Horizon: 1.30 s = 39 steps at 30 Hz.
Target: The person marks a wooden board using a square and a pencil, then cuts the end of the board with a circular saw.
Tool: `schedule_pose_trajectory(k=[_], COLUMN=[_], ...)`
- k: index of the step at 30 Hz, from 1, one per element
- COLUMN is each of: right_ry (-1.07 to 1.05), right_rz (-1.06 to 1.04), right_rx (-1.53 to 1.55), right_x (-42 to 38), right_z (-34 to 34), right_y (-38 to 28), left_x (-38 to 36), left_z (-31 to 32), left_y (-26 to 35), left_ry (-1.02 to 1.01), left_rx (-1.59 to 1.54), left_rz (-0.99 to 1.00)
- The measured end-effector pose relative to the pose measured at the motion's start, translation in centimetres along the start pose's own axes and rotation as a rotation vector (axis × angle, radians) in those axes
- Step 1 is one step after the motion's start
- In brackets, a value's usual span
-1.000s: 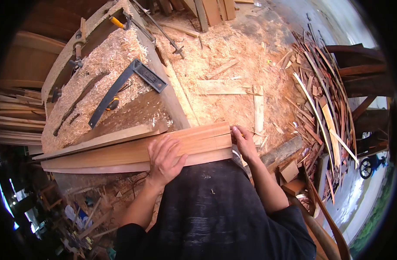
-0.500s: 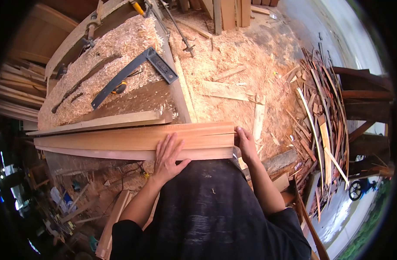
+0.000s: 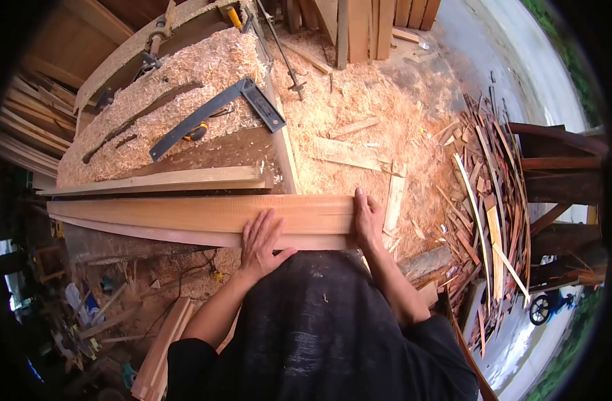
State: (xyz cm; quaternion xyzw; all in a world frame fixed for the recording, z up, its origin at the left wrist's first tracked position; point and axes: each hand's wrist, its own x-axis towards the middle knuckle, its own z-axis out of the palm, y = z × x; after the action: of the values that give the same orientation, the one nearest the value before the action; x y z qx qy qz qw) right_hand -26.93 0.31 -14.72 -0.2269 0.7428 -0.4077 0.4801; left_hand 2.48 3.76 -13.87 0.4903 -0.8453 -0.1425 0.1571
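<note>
A long tan board (image 3: 152, 212) lies across the near edge of the bench, with a paler pinkish board (image 3: 313, 242) along its near side. My left hand (image 3: 260, 242) rests flat across both boards, fingers spread, thumb over the pinkish one. At the right end, my right hand (image 3: 368, 222) is closed around the tan board's end, fingertips at its far corner; the lower fingers are partly hidden. Just behind the boards lies a narrow wooden strip (image 3: 166, 179). Farther back, a dark try square (image 3: 202, 120) sits on wood shavings, beside a yellow-and-black tool (image 3: 196, 131).
Shavings (image 3: 186, 67) cover much of the bench (image 3: 232, 150). A clamp (image 3: 156, 43) stands at the far left. Offcuts (image 3: 349, 152) lie on the floor to the right, beside a large scrap-wood pile (image 3: 490, 207). Lumber (image 3: 162, 354) leans below left.
My right hand has closed over the boards' right end, its fingers reaching farther up the corner. My left hand stays flat on the boards. The view has shifted slightly.
</note>
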Motion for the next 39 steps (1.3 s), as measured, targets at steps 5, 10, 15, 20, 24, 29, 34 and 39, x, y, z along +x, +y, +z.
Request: schedule_pose_trajectory(k=[5,10,15,20,24,29,34,39], right_ry=[0.046,0.048,0.017,-0.112,-0.178,-0.233,-0.233,-0.321], right_rz=[-0.391,-0.596,-0.763,-0.727,-0.672,-0.404,-0.225,-0.259], right_rx=[0.043,-0.010,-0.019,0.039,0.091,0.511,0.650,0.581], right_x=[-1.7,-1.7,-2.0,-3.1,-4.5,-6.4,-6.4,-6.6], right_z=[-0.7,-1.0,-1.2,-2.3,-2.7,-2.6,-4.5,-4.2], right_y=[-0.5,-1.1,-0.6,-0.3,-0.7,1.4,3.5,3.9], left_x=[0.5,4.5,6.3,6.1,5.0,2.6,-1.1,-2.4], left_z=[-2.7,-8.7,-11.2,-11.1,-11.3,-11.6,-9.7,-8.4], left_y=[1.2,0.4,-0.2,0.2,0.3,1.1,1.7,1.9], left_ry=[0.163,0.161,-0.045,-0.125,-0.181,-0.148,-0.093,-0.011], left_rx=[0.120,0.220,0.158,0.127,0.087,0.057,0.101,0.160], left_rz=[0.079,-0.043,-0.068,-0.045,-0.001,0.025,0.053,0.064])
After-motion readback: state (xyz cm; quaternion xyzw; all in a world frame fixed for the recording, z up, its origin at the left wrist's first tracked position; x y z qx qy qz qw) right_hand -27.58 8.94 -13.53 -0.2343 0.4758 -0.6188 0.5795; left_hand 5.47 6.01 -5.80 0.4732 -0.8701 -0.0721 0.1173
